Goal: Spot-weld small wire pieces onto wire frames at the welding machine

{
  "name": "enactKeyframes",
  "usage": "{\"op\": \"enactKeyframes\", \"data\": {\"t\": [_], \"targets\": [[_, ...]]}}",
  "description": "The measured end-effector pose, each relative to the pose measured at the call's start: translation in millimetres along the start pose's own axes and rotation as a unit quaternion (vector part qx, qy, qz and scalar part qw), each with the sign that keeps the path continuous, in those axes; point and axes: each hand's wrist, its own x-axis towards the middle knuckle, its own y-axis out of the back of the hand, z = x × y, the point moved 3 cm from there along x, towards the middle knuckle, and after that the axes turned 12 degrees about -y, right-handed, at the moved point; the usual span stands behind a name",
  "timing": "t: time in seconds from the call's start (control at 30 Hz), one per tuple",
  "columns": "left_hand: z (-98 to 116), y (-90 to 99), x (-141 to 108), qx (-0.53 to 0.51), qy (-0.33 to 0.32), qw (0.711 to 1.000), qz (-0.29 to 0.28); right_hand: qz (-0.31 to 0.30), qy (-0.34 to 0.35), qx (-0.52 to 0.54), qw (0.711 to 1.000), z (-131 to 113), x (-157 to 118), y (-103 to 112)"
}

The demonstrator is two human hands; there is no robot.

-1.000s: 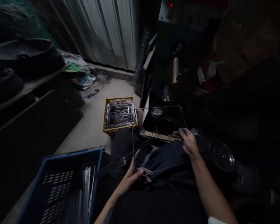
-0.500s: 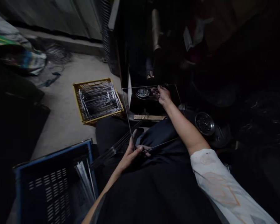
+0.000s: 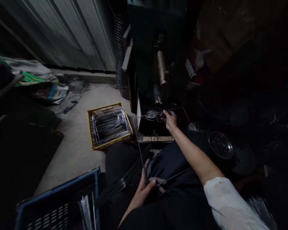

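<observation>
A thin rectangular wire frame (image 3: pixel 138 140) is held up in front of me, over my lap. My left hand (image 3: pixel 145 185) is closed around its near left corner. At the far side, my right hand (image 3: pixel 170 119) pinches the wire, and a small wire piece seems to hang there by the fingers. Beyond the frame lies a round dish of small metal parts (image 3: pixel 151 114), below the copper-coloured electrode arm (image 3: pixel 161 67) of a dark machine. Several loose wire rods (image 3: pixel 128 177) rest across my left thigh.
A yellow crate (image 3: pixel 110 126) of wire frames stands on the floor ahead left. Nearer, a blue crate (image 3: pixel 59 188) holds metal strips. Another round dish (image 3: pixel 220 145) sits right of my leg. A coiled hose (image 3: pixel 120 54) hangs beside the machine; sacks (image 3: pixel 45 86) lie far left.
The view has tilted up, so everything appears lower and slightly to the right. Both hands keep hold of the wire frame, in nearly the same pose.
</observation>
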Motion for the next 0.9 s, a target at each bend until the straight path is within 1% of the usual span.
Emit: {"op": "enactKeyframes", "data": {"t": [0.1,0.23,0.4,0.57,0.73,0.9], "targets": [[-1,4.4,1,0.012,0.009,1.0,-0.001,0.006,0.017,-0.011,1.0,-1,1,0],[0,11.8,3,0.06,-0.007,0.998,0.006,0.006,0.045,-0.025,0.999,-4,4,2],[-2,11.6,7,0.024,0.002,0.999,-0.022,0.011,0.057,-0.013,0.998,-8,8,2],[-3,13.5,13,0.028,0.012,1.0,0.003,0.006,0.077,-0.012,0.997,-16,10,-1],[-3,16.3,17,0.033,0.035,0.999,-0.009,-0.002,0.079,-0.017,0.997,-21,11,-4],[-10,25.4,19,0.043,0.032,0.999,-0.005,-0.013,0.074,-0.008,0.997,-23,9,-5]]}}
